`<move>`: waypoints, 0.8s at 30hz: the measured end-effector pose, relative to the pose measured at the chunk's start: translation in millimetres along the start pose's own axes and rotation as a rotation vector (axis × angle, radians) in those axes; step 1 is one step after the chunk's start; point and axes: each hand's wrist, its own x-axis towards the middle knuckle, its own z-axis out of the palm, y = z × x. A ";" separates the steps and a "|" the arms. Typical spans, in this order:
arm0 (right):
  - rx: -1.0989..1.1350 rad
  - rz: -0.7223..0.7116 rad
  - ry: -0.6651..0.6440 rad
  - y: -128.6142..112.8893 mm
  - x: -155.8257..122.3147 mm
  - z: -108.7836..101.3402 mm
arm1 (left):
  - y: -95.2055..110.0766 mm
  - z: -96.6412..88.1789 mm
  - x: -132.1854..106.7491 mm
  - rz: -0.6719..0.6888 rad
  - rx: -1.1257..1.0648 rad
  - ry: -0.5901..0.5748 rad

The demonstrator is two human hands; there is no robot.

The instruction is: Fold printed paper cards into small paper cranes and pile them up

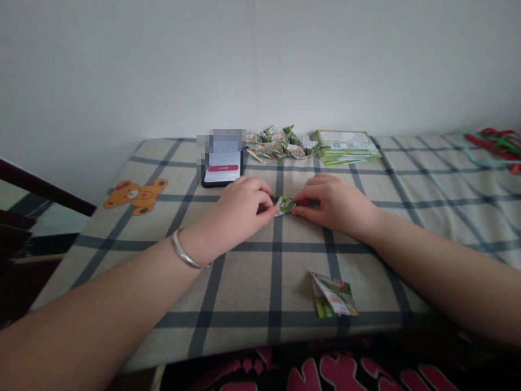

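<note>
Both hands meet over the middle of the checked tablecloth (pixel 248 282). Between them is a small folded piece of printed green-and-white paper (pixel 285 205). My left hand (pixel 248 209) pinches its left edge between thumb and fingers, and a silver bangle (pixel 185 251) circles that wrist. From the other side, my right hand (pixel 331 202) pinches the right edge with closed fingertips. Closer to me, apart from both hands, lies a larger folded printed paper (pixel 334 296) with one flap standing up.
Along the wall stand a phone (pixel 223 160) with a lit screen, a cluster of folded paper pieces (pixel 280 144) and a stack of printed leaflets (pixel 348 146). A bear patch (pixel 136 196) is at left. Red and green items (pixel 494 144) lie far right.
</note>
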 end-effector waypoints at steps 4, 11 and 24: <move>0.044 -0.008 -0.034 -0.4 0.3 -5.1 | 3.5 -1.7 0.5 0.050 -0.094 -0.040; 0.091 0.063 -0.038 -1.5 2.4 -2.7 | 6.7 -2.1 0.2 -0.021 -0.118 -0.018; 0.090 0.235 -0.048 -5.0 5.6 1.0 | 4.3 1.9 0.3 -0.095 -0.172 -0.020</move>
